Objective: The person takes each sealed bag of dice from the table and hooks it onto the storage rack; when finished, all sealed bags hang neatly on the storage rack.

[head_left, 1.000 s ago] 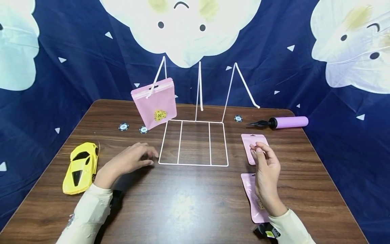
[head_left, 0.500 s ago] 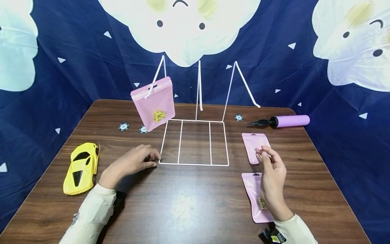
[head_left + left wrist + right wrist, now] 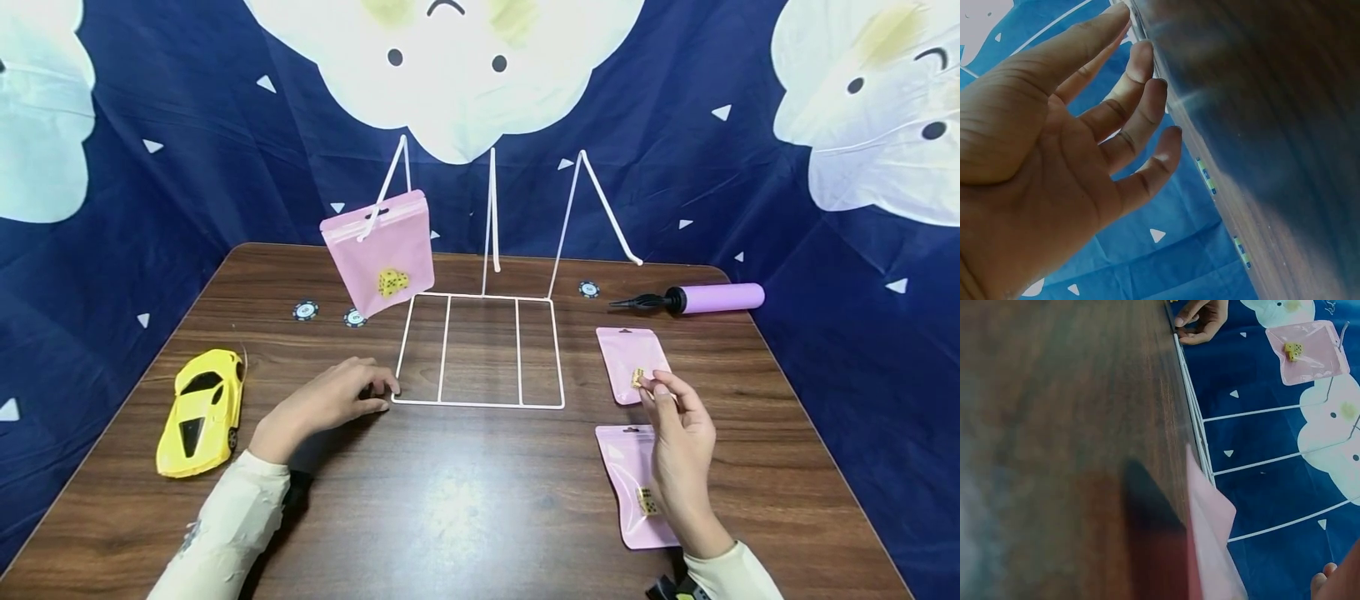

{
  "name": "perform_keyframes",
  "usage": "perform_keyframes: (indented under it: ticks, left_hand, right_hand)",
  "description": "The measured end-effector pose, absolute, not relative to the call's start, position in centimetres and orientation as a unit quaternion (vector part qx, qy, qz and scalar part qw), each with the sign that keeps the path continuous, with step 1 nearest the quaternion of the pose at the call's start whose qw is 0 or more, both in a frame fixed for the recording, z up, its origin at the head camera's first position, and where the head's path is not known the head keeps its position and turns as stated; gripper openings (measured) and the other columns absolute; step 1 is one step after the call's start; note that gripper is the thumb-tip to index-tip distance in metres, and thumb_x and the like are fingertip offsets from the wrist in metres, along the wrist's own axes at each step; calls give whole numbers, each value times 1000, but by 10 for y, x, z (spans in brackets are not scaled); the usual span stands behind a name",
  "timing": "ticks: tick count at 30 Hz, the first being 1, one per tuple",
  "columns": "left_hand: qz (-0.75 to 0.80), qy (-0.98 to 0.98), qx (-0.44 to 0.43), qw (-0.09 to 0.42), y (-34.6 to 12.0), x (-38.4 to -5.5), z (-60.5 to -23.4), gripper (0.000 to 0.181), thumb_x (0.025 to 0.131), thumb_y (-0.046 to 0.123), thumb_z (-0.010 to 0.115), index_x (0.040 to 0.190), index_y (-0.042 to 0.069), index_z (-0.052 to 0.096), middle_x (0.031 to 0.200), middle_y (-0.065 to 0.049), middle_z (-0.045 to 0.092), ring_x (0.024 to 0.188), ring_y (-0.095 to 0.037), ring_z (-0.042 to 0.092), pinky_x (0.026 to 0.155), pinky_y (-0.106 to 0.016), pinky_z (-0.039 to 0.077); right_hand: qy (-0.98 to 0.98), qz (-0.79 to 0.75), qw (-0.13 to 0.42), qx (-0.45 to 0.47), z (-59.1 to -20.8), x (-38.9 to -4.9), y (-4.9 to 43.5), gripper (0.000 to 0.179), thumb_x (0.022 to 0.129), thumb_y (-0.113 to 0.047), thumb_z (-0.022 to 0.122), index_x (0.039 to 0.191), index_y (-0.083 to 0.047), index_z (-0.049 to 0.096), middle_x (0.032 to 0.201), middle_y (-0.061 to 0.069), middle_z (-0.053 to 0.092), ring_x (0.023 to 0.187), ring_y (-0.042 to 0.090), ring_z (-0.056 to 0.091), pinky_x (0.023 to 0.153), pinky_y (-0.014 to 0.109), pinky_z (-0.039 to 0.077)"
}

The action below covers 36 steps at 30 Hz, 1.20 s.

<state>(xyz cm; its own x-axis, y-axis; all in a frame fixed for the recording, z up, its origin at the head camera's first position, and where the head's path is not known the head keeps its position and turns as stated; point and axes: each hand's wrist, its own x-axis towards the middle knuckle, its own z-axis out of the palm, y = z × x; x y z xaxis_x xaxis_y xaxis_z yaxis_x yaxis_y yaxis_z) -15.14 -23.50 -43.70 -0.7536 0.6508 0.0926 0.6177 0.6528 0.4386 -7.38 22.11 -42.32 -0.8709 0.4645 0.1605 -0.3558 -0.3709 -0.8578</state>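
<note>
My left hand [image 3: 326, 404] lies at the front left corner of the white wire rack [image 3: 477, 406], fingertips right at its frame. In the left wrist view the left hand [image 3: 1066, 131] has loosely bent fingers and a bare palm. My right hand [image 3: 684, 446] is over the right side of the table, fingers loosely bent, thumb near index finger, nothing visible held. Its fingertips overlap the upper pink zip bag [image 3: 621, 354], where yellow dice [image 3: 637, 377] show. Partly behind the hand lies the lower pink zip bag [image 3: 626, 462] with yellow dice [image 3: 647, 501].
A pink zip bag [image 3: 360, 258] with yellow dice hangs from the rack's left hook. The middle hook [image 3: 495, 225] and right hook [image 3: 611, 208] carry nothing. A yellow toy car [image 3: 198, 412], a purple hand pump [image 3: 720, 297] and poker chips [image 3: 305, 310] lie around.
My right hand has drifted right and slightly toward me, uncovering more of both bags and their dice. My left hand has shifted slightly right to the rack's corner.
</note>
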Motion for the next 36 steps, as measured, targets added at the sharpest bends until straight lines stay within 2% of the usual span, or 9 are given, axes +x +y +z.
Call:
perform_keyframes:
  ticks: [6, 8, 14, 19, 25, 36]
  left_hand:
    - [221, 913, 341, 25, -253, -174, -489, 22, 96, 26, 84, 113, 35, 73, 94, 12, 61, 89, -14, 56, 77, -39, 45]
    - [228, 913, 338, 29, -253, -173, -488, 23, 96, 26, 85, 113, 36, 74, 95, 14, 61, 90, -14, 56, 78, -40, 46]
    - [241, 904, 352, 33, -237, -155, -448, 17, 96, 17, 83, 109, 22, 74, 93, 6, 62, 87, -18, 57, 75, -44, 47]
    - [237, 913, 326, 63, -223, -141, -416, 16, 95, 10, 82, 107, 16, 74, 91, 4, 61, 88, -18, 58, 80, -45, 49]
    - [231, 916, 318, 75, -220, -139, -409, 15, 95, 7, 82, 107, 13, 74, 91, 2, 60, 87, -20, 58, 80, -42, 49]
    - [229, 919, 309, 86, -218, -140, -410, 15, 96, 8, 81, 108, 14, 74, 93, 2, 61, 90, -20, 59, 83, -45, 50]
  right_hand:
    - [-519, 814, 254, -56, -424, -69, 228, 18, 109, 5, 58, 119, 8, 72, 104, 13, 75, 104, 17, 75, 101, 29, 56]
    - [-525, 810, 256, -54, -424, -67, 231, 18, 109, 5, 57, 119, 9, 72, 104, 12, 76, 104, 17, 75, 100, 29, 56]
    - [-531, 804, 260, -66, -425, -62, 238, 17, 108, 4, 60, 118, 10, 72, 103, 12, 77, 100, 16, 76, 95, 27, 58]
    - [-527, 805, 264, -67, -425, -60, 242, 17, 107, 5, 60, 119, 12, 70, 103, 14, 74, 99, 18, 75, 94, 28, 59]
    - [-526, 809, 252, -78, -426, -58, 245, 16, 106, 8, 61, 117, 13, 71, 103, 14, 74, 97, 18, 76, 92, 29, 60]
    - [-565, 782, 243, -95, -424, -52, 255, 16, 106, 9, 61, 117, 11, 72, 105, 13, 74, 98, 16, 75, 90, 25, 60]
